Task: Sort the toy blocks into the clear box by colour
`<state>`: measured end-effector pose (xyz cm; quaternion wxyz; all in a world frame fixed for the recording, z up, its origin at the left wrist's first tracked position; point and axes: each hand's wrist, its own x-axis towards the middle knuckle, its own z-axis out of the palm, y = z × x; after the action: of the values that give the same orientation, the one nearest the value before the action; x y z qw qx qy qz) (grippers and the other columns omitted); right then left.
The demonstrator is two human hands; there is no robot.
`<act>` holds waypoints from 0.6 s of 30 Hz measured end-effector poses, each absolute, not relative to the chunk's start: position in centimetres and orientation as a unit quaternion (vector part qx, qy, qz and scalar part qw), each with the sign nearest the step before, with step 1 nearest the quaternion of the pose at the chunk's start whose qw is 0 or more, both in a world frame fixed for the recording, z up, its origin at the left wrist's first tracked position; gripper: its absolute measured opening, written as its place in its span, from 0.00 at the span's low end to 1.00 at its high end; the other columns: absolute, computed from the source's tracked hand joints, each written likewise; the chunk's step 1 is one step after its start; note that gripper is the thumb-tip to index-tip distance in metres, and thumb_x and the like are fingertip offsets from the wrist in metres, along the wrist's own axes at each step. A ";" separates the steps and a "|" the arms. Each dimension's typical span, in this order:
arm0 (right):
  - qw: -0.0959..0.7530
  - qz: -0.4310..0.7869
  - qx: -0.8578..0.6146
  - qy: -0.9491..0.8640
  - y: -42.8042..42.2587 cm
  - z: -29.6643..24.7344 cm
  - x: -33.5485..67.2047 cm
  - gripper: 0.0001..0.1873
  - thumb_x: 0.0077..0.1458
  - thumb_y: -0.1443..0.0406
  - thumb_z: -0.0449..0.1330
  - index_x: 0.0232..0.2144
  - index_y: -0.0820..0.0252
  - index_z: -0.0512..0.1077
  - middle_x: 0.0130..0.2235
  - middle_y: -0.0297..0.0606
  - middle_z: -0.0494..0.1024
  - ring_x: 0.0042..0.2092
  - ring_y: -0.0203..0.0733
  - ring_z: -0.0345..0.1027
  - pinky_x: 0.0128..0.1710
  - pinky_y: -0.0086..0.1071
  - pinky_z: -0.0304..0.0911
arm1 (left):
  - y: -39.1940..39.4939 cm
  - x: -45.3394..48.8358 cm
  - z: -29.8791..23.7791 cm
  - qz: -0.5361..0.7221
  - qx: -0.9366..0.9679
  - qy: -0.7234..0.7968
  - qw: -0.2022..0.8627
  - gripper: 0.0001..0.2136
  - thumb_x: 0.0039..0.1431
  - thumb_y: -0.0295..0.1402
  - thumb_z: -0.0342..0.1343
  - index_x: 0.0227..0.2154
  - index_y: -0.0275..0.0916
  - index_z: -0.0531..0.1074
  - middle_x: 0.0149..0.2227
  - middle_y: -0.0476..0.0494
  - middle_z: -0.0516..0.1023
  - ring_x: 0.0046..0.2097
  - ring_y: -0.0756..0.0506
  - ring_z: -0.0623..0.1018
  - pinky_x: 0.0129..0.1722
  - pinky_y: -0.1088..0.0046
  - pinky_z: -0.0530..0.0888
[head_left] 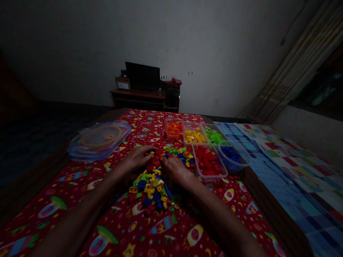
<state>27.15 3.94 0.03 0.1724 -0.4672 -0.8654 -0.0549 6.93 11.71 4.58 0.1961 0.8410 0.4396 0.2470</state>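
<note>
A loose pile of small plastic toy bricks (154,185) in yellow, blue, green, red and orange lies on the table. My left hand (136,157) rests at the pile's far left edge, thumb and fingers apart, with a yellow brick showing in the gap; I cannot tell whether it is touched. Bent over the middle of the pile, my right hand (175,169) has its fingertips curled down among the bricks. Whatever those fingers pinch is hidden. Right of the pile stands a clear tub of red bricks (209,160).
Further clear tubs hold orange bricks (174,129), yellow bricks (194,136), green bricks (213,136) and blue bricks (230,155). Stacked lids (99,141) lie at left on the red patterned tablecloth (144,232). A desk with a monitor (143,76) stands against the wall.
</note>
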 end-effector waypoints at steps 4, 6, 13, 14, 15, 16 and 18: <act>0.166 -0.023 -0.480 -0.861 4.4 1.5 27.6 0.09 0.57 0.72 0.53 0.40 0.63 0.70 0.35 0.40 0.71 0.41 0.42 0.61 0.43 0.34 0.58 | 11.3 7.1 5.1 0.251 0.828 0.455 0.210 0.23 0.55 0.40 0.45 0.52 0.39 0.71 0.46 0.41 0.80 0.45 0.39 0.78 0.46 0.63 0.73; 0.159 -0.001 -0.494 -0.855 4.8 2.8 27.8 0.07 0.56 0.73 0.53 0.33 0.63 0.71 0.29 0.37 0.70 0.34 0.38 0.59 0.35 0.30 0.54 | 11.2 7.1 5.4 0.254 0.821 0.453 0.235 0.25 0.56 0.39 0.45 0.55 0.38 0.67 0.43 0.41 0.81 0.45 0.39 0.79 0.44 0.63 0.74; 0.234 0.063 -0.517 -0.821 4.7 5.9 28.5 0.10 0.59 0.68 0.52 0.30 0.64 0.72 0.26 0.37 0.71 0.30 0.36 0.60 0.31 0.29 0.49 | 11.3 7.0 5.3 0.289 0.783 0.391 0.388 0.29 0.58 0.43 0.45 0.61 0.36 0.58 0.43 0.37 0.80 0.43 0.39 0.80 0.42 0.61 0.76; 0.263 0.092 -0.515 -0.811 4.9 5.8 28.5 0.10 0.59 0.68 0.52 0.31 0.63 0.72 0.28 0.38 0.72 0.31 0.36 0.61 0.32 0.28 0.50 | 11.3 7.1 5.3 0.295 0.781 0.385 0.394 0.29 0.58 0.44 0.46 0.60 0.36 0.58 0.44 0.37 0.80 0.45 0.39 0.80 0.43 0.60 0.76; 0.294 0.129 -0.511 -0.798 5.1 5.6 28.5 0.10 0.59 0.67 0.52 0.31 0.63 0.73 0.28 0.37 0.73 0.31 0.36 0.62 0.33 0.28 0.52 | 11.2 7.2 5.3 0.299 0.778 0.382 0.400 0.29 0.57 0.44 0.47 0.60 0.37 0.59 0.45 0.36 0.79 0.45 0.39 0.79 0.44 0.60 0.76; 0.324 0.174 -0.504 -0.782 5.4 5.4 28.5 0.11 0.59 0.66 0.52 0.31 0.63 0.73 0.29 0.36 0.73 0.32 0.36 0.63 0.33 0.27 0.53 | 11.0 7.4 5.4 0.300 0.773 0.380 0.410 0.30 0.56 0.45 0.48 0.60 0.37 0.59 0.46 0.36 0.79 0.45 0.39 0.79 0.45 0.60 0.76; 0.377 0.277 -0.488 -0.737 6.1 4.8 28.3 0.12 0.58 0.64 0.51 0.29 0.63 0.72 0.26 0.33 0.71 0.30 0.35 0.63 0.31 0.27 0.55 | 10.6 7.9 5.5 0.298 0.760 0.376 0.439 0.31 0.55 0.46 0.50 0.60 0.36 0.59 0.47 0.36 0.78 0.45 0.39 0.79 0.44 0.61 0.76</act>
<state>28.34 6.06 4.79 0.3766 -0.4882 -0.7371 0.2766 7.90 10.61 5.53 0.4392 0.7596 0.3761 0.2978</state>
